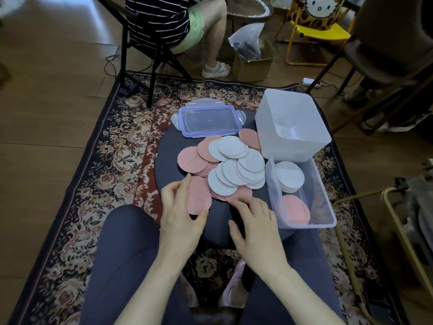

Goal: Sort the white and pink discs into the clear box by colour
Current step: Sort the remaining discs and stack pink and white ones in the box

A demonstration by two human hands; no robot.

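A round dark worktop (164, 160) stands on a flowered carpet (93, 160) over wooden floor (46, 90). Mixed discs (225, 165) lie at its centre; the clear box (302, 195) sits at 3 o'clock. The left hand (180, 219) pinches a pink disc (199, 195); the right hand (255, 224) rests spread on the pile.

We see a dim indoor scene lit by soft daylight from the upper left, where a pale patch gleams on the wooden floor (77, 10). The light is even; shadows are faint and diffuse, with a darker zone under the hands and against the dark tabletop (168, 146). The clear lid (209, 121) shows faint sheen, and the white bin (293, 123) is the brightest object, near washed out. The wide lens bends the edges: rug (105, 160) borders and chair legs curve outward. Corners look soft and slightly smeared, while the centre stays fairly sharp.
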